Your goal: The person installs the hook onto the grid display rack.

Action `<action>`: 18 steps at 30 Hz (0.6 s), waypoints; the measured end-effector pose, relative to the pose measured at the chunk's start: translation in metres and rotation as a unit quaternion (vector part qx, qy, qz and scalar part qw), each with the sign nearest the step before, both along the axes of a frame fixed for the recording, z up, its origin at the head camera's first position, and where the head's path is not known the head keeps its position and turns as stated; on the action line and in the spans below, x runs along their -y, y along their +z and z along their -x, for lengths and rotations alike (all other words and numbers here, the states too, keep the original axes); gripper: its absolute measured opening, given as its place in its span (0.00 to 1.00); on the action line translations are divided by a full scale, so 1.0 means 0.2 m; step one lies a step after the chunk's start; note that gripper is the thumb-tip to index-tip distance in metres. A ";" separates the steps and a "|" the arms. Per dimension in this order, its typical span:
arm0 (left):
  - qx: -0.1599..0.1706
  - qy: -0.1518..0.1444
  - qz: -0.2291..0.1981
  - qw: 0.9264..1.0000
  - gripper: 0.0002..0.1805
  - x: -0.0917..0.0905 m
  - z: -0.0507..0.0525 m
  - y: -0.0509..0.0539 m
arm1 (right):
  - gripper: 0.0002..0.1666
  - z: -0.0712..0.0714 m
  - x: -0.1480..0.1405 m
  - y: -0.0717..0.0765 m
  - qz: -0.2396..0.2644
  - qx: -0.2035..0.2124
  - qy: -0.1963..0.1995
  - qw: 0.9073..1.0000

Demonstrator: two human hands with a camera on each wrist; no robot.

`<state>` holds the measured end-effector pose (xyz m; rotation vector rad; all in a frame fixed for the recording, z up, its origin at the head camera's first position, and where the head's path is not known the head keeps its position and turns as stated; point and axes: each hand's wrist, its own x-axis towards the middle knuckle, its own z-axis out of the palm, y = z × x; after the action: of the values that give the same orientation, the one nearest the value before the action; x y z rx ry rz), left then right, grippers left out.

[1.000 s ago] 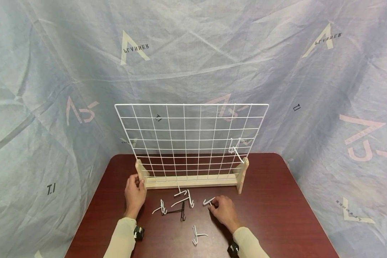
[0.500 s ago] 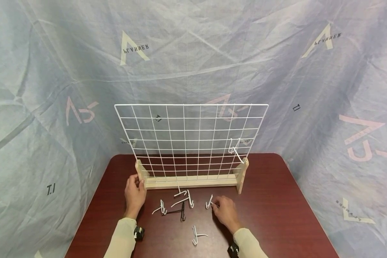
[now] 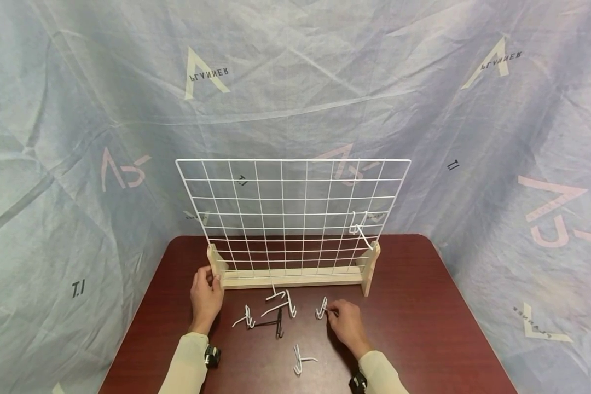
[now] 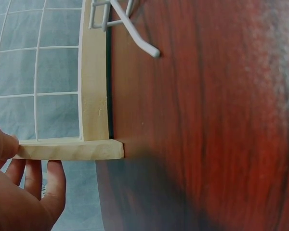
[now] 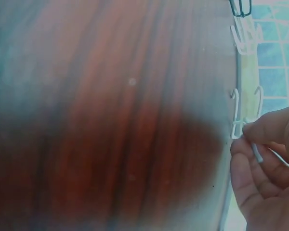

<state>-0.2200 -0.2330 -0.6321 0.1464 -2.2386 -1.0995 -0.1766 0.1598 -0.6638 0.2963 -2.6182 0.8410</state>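
Observation:
My left hand [image 3: 207,298] grips the left wooden side piece [image 3: 215,261] of a stand. In the left wrist view the thumb lies on one side of that wood [image 4: 82,150] and the fingers on the other. The stand holds up a white wire grid panel [image 3: 282,198]. Just in front of its right half, my right hand [image 3: 347,324] pinches a white wire hook [image 3: 321,309] by its arm between thumb and fingers. Seen from the right wrist, the hook's two bent prongs [image 5: 236,108] point away from the hand. Another white hook [image 3: 355,228] hangs on the grid's right side.
Several loose white hooks [image 3: 289,304] and a black hook [image 3: 279,324] lie close together in front of the stand's base [image 3: 295,280]. A single white hook [image 3: 298,360] lies nearer on the dark red table [image 3: 413,328]. Grey printed sheeting [image 3: 295,82] surrounds the table.
The white hook in my right hand has turned to stand more upright, and that hand has shifted slightly to the right. My left hand stays on the stand.

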 end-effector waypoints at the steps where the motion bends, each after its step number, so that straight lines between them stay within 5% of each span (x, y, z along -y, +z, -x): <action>1: 0.001 0.000 0.000 1.000 0.15 0.00 0.00 0.00 | 0.10 0.00 0.00 0.00 0.007 0.000 0.001 1.000; 18: -0.008 -0.003 0.004 1.000 0.15 0.00 0.01 -0.01 | 0.11 -0.01 0.01 0.03 0.102 -0.001 0.003 0.995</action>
<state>-0.2213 -0.2340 -0.6339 0.1276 -2.2296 -1.0912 -0.1748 0.1587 -0.6571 0.2486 -2.5050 1.0991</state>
